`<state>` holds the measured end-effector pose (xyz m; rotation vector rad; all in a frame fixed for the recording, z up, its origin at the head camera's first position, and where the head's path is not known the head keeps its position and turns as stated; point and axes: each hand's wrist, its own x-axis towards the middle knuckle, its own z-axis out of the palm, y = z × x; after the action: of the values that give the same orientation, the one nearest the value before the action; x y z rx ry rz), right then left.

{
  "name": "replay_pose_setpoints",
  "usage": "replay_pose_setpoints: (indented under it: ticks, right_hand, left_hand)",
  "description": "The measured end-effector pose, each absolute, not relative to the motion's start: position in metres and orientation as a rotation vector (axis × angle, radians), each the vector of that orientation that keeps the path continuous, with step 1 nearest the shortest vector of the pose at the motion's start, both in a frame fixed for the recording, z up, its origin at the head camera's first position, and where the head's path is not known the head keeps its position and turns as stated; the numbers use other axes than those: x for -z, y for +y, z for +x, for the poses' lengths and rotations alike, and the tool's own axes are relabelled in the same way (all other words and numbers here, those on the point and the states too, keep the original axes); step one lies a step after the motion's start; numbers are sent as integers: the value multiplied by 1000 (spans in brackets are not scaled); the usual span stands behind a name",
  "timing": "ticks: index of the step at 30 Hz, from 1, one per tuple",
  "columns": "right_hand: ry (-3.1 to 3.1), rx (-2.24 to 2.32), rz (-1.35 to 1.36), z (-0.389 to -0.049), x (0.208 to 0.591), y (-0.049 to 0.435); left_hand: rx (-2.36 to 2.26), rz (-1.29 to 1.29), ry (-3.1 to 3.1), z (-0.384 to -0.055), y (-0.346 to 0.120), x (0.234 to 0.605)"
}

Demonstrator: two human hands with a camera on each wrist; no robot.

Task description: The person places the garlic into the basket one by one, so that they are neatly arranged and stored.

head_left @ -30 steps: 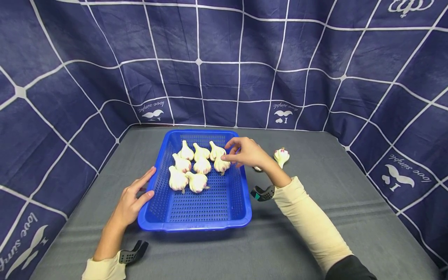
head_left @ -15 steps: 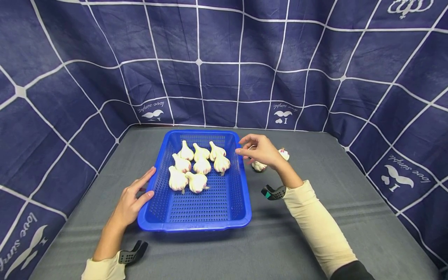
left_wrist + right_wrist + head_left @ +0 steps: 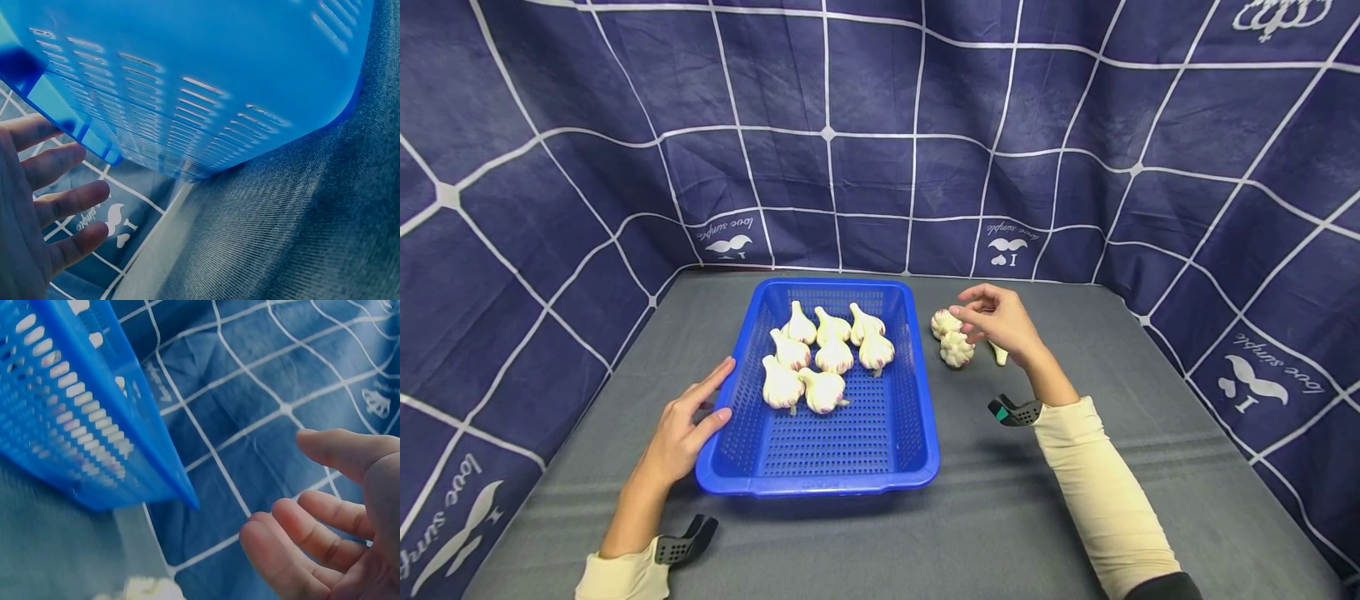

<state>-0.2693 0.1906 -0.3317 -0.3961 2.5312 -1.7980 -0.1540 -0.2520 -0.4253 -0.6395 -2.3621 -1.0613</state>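
My left hand (image 3: 679, 433) rests with its fingertips and thumb against the left rim of a blue plastic basket (image 3: 816, 485); in the left wrist view its fingers (image 3: 75, 200) spread beside the slotted wall. Several garlic bulbs (image 3: 823, 392) lie grouped in the basket's middle and back. To the right of the basket, my right hand (image 3: 1003, 321) hovers with fingers loosely bent and nothing between them. Beside and below it on the cloth sit two garlic bulbs (image 3: 957, 348) close together. A third bulb's pale stem (image 3: 999, 353) shows, the rest hidden behind the hand.
A grey cloth (image 3: 1075, 417) covers the table. Dark blue checked fabric (image 3: 872, 175) hangs around the back and both sides. Each wrist carries a dark strap mount, the right one (image 3: 1017, 411) near the basket's right side.
My right hand has moved from over the bulbs in the basket out to the right, above the loose garlic, uncovering two bulbs there. The left hand has stayed at the rim.
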Motion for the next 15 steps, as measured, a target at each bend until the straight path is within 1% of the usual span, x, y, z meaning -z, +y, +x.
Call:
replay_pose_setpoints:
  ticks: [8, 15]
  right_hand:
    - [2514, 1994, -244, -278, 350, 220]
    - [2555, 2087, -186, -284, 367, 241]
  left_hand:
    - [1072, -646, -2360, -153, -252, 425]
    - [1066, -637, -2364, -153, -252, 427]
